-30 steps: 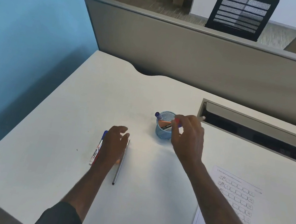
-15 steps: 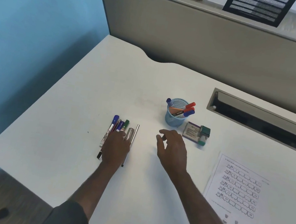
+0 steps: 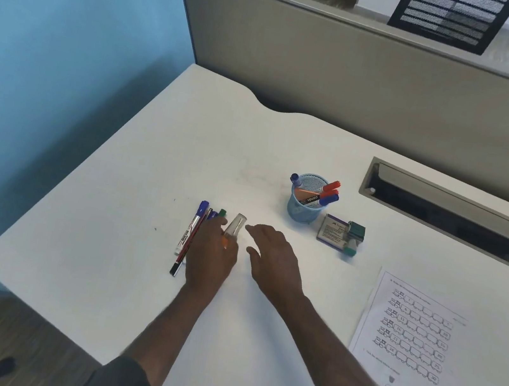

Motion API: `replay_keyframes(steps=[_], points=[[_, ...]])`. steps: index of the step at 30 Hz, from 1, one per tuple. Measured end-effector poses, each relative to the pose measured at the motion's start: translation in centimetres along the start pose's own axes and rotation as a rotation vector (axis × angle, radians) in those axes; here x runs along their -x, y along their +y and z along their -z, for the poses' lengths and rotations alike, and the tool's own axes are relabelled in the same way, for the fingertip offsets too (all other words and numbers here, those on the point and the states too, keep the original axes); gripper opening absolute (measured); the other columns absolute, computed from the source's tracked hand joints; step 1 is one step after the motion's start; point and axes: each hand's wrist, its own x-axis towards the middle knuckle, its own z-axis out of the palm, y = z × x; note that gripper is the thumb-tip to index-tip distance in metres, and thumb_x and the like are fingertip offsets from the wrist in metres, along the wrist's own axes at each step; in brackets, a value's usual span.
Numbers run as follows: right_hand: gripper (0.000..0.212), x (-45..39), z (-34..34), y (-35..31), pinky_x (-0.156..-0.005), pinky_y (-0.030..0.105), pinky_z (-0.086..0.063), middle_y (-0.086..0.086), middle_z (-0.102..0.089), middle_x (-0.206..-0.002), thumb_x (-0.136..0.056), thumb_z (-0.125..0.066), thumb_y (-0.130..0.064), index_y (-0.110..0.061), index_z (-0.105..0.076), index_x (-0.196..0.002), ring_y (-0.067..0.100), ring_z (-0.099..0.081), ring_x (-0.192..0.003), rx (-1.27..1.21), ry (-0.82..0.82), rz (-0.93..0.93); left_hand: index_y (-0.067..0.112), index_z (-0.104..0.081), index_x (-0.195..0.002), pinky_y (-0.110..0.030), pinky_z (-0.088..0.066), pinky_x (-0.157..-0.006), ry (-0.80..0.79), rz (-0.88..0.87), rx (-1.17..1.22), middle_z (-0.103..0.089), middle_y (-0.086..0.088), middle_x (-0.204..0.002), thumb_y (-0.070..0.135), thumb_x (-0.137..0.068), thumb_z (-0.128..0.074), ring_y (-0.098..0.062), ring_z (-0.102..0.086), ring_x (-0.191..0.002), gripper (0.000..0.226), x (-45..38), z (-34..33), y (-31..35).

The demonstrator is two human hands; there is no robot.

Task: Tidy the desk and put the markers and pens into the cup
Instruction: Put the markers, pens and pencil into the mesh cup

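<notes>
Left hand lies on loose markers, gripping a blurred clear-capped pen; right hand hovers open beside it, near blue mesh cup.

Cup mid-desk (markers inside); loose pens left of it, worksheet right.

I see a white desk. On it stand a blue mesh cup, loose markers in a row, a small box, a stamp and a printed sheet.
</notes>
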Motion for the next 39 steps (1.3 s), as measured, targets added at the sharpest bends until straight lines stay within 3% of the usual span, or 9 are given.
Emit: replay_keyframes(steps=[6,12,18,20,24,29,32,36,39], points=[[0.064,-0.4,0.1,0.0,-0.098,0.042,-0.046,0.012,-0.054,-0.141,-0.072,-0.079,0.001,-0.018,-0.059,-0.13,0.034,-0.052,-0.126,0.103,0.069,0.164,0.018,-0.053,-0.121,-0.019,-0.045,-0.073,0.006,-0.077,0.146,-0.057,0.01,-0.096,0.02,-0.086,-0.075,-0.01,-0.06,-0.082,0.041,0.4,0.2,2.3],[0.047,-0.6,0.5,0.8,-0.085,0.039,-0.049,0.011,-0.064,-0.121,-0.071,-0.075,0.0,-0.013,-0.067,-0.116,0.033,-0.06,-0.106,0.057,0.186,0.141,0.017,-0.052,-0.122,-0.025,-0.055,-0.076,-0.011,-0.124,0.254,-0.064,0.0,-0.104,0.016,-0.083,-0.078,-0.015,-0.064,-0.088,0.047,0.6,-0.3,3.3],[0.039,-0.6,1.5,1.0,-0.07,0.03,-0.047,0.006,-0.068,-0.108,-0.077,-0.078,-0.006,-0.015,-0.068,-0.114,0.026,-0.062,-0.089,0.036,0.174,0.152,0.017,-0.053,-0.123,-0.015,-0.053,-0.076,-0.036,-0.191,0.346,-0.062,0.005,-0.103,0.015,-0.085,-0.076,-0.011,-0.064,-0.086,0.045,0.6,-0.8,3.0],[0.036,-0.6,1.8,1.4,-0.072,0.03,-0.052,0.004,-0.069,-0.111,-0.083,-0.076,-0.013,-0.015,-0.067,-0.117,0.025,-0.064,-0.092,-0.01,0.192,0.082,0.021,-0.052,-0.122,-0.013,-0.053,-0.076,-0.044,-0.199,0.397,-0.062,0.008,-0.104,0.026,-0.09,-0.073,-0.009,-0.065,-0.089,0.039,0.8,-1.1,2.7],[0.034,-1.5,3.2,2.7,-0.079,0.028,-0.052,0.001,-0.069,-0.115,-0.093,-0.066,-0.029,-0.017,-0.061,-0.124,0.019,-0.065,-0.099,-0.123,0.288,-0.076,0.026,-0.052,-0.122,-0.025,-0.055,-0.087,-0.055,-0.166,0.387,-0.062,0.008,-0.112,0.047,-0.097,-0.055,-0.008,-0.062,-0.101,0.033,1.7,-2.9,1.4],[0.028,-4.0,6.6,4.8,-0.073,0.028,-0.055,-0.001,-0.066,-0.106,-0.092,-0.068,-0.025,-0.018,-0.059,-0.117,0.011,-0.064,-0.084,-0.236,0.456,-0.112,0.013,-0.055,-0.128,-0.023,-0.046,-0.101,-0.096,-0.272,0.197,-0.061,0.0,-0.123,0.032,-0.099,-0.06,-0.012,-0.056,-0.116,0.035,3.3,-5.8,-1.3],[0.025,-5.9,8.5,6.2,-0.073,0.034,-0.057,0.001,-0.059,-0.111,-0.094,-0.063,-0.02,-0.015,-0.057,-0.117,0.012,-0.063,-0.082,-0.247,0.514,-0.125,0.006,-0.057,-0.126,-0.033,-0.045,-0.105,-0.119,-0.35,0.131,-0.061,-0.005,-0.124,0.026,-0.097,-0.062,-0.02,-0.056,-0.118,0.036,4.0,-7.0,-2.6],[0.025,-8.4,9.9,7.8,-0.078,0.044,-0.056,0.006,-0.057,-0.118,-0.095,-0.056,-0.011,-0.011,-0.056,-0.12,0.024,-0.064,-0.092,-0.251,0.481,-0.178,0.004,-0.061,-0.123,-0.038,-0.042,-0.112,-0.12,-0.417,0.076,-0.058,-0.008,-0.133,0.026,-0.097,-0.063,-0.024,-0.052,-0.13,0.034,4.6,-7.8,-3.8],[0.025,-9.9,10.2,8.5,-0.078,0.045,-0.054,0.003,-0.062,-0.116,-0.092,-0.058,-0.011,-0.015,-0.057,-0.117,0.026,-0.062,-0.095,-0.125,0.385,-0.226,0.003,-0.062,-0.123,-0.039,-0.042,-0.113,-0.119,-0.423,0.065,-0.056,-0.009,-0.136,0.026,-0.097,-0.063,-0.023,-0.05,-0.134,0.034,4.8,-7.9,-4.0]])
